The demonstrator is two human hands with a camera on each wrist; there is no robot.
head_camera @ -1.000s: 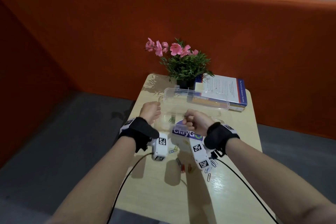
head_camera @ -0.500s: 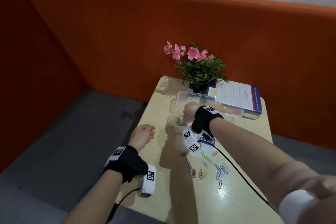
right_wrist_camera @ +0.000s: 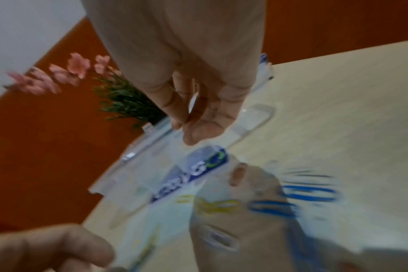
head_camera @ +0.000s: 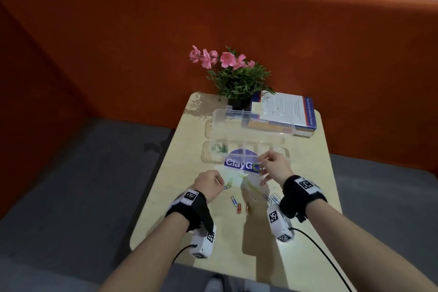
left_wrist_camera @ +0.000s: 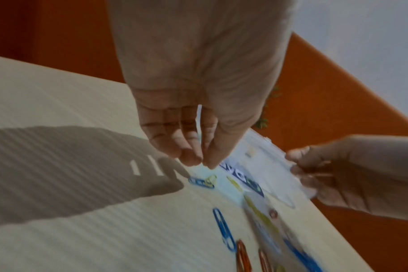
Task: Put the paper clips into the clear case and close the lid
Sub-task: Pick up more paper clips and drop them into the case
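The clear case [head_camera: 206, 156] lies open mid-table, its lid [head_camera: 237, 116] raised at the back. Several green paper clips [head_camera: 219, 148] sit in its left compartment. My left hand [head_camera: 220, 181] hovers with its fingertips [left_wrist_camera: 189, 158] pressed together just above a blue and a yellow clip [left_wrist_camera: 202, 182], holding nothing. My right hand [head_camera: 263, 163] is at the case's front edge with curled fingers. The blurred right wrist view shows nothing plainly between them. More loose clips [head_camera: 237, 204] lie nearer me, between my wrists.
A potted plant with pink flowers [head_camera: 239, 78] and a book [head_camera: 284, 111] stand behind the case. A blue ClayGo sticker [head_camera: 238, 163] is on the small tabletop. The table's left edge [head_camera: 163, 173] is close to my left wrist. Orange panels wall in the far side.
My right hand drew back from over the case's left compartment to its front edge. My left hand moved forward from the table's left edge to the loose clips. The view swung slightly.
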